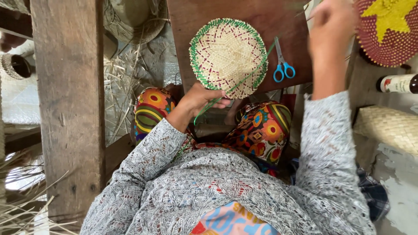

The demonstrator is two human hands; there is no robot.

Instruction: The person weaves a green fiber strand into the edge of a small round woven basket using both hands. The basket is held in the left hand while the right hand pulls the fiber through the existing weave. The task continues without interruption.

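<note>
- We saw the mat (228, 55), a round woven disc of pale straw with a green edge, lying flat on a brown board (261, 21) in the upper middle of the frame.
- Our left hand (201, 99) sat at the mat's lower rim, its grip closed on a green strip (237, 85) that ran up and to the right across the weave.
- Our right hand (331, 26), at the upper right, was raised and blurred; we could not tell whether its grip was together or apart, nor whether it held the strip's far end.
- We judged the mat light, thin and springy rather than stiff; it would bend if lifted by one edge, so holding it by the bound rim, or flat from beneath, seemed safest.
- The strip looked narrow and pliant, likely to kink or split if pinched hard or folded sharply.
- Blue scissors (282, 65) lay just right of the mat on the board, apart from both hands.
- A red mat with a yellow star (387, 30) filled the upper right corner.
</note>
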